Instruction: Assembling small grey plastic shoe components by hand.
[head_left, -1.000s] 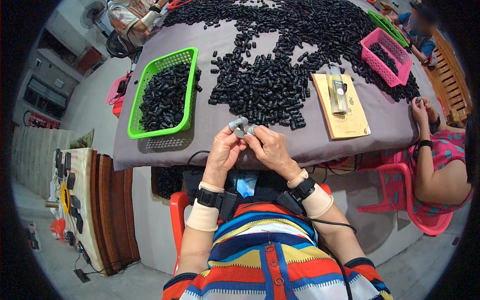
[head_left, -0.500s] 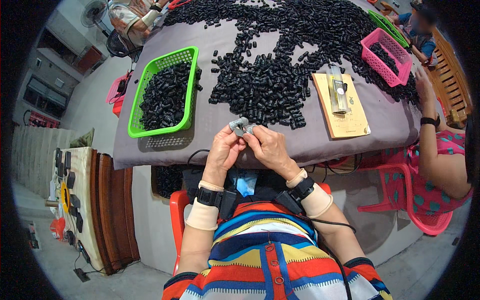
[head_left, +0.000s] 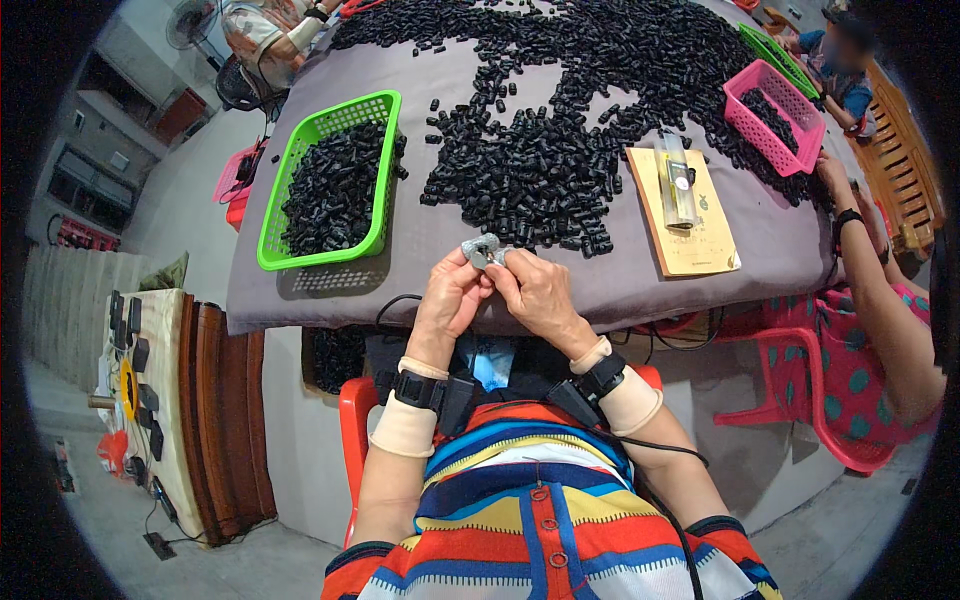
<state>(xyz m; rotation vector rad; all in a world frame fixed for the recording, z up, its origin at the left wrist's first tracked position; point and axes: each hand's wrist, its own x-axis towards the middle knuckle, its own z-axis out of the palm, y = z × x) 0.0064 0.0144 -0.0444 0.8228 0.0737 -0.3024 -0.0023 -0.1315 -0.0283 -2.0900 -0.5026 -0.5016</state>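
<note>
My left hand [head_left: 452, 297] and my right hand [head_left: 540, 298] meet above the table's near edge, fingers pinched closed tip to tip. At their fingertips is a crumpled silvery-grey material [head_left: 482, 250], with a tiny dark spot in its middle. I cannot tell whether this is a wrapping on the fingers or a piece held between them. Just beyond lies a large heap of small black ribbed plastic cylinders [head_left: 530, 180]. To the left stands a bright green basket [head_left: 378, 225] filled with the same black pieces.
Right of the heap, a clear narrow case [head_left: 678, 190] lies on a yellowish booklet [head_left: 710, 245]. A pink basket [head_left: 810, 150] stands at the far right, where a co-worker's hand [head_left: 832, 172] reaches in. The grey cloth [head_left: 430, 80] covers the table. Another person [head_left: 270, 35] works at the far left.
My hands stay nearly in place, with only a slight shift at the fingertips. At the right, the co-worker's hand has moved down and left, toward the black pieces beside the pink basket.
</note>
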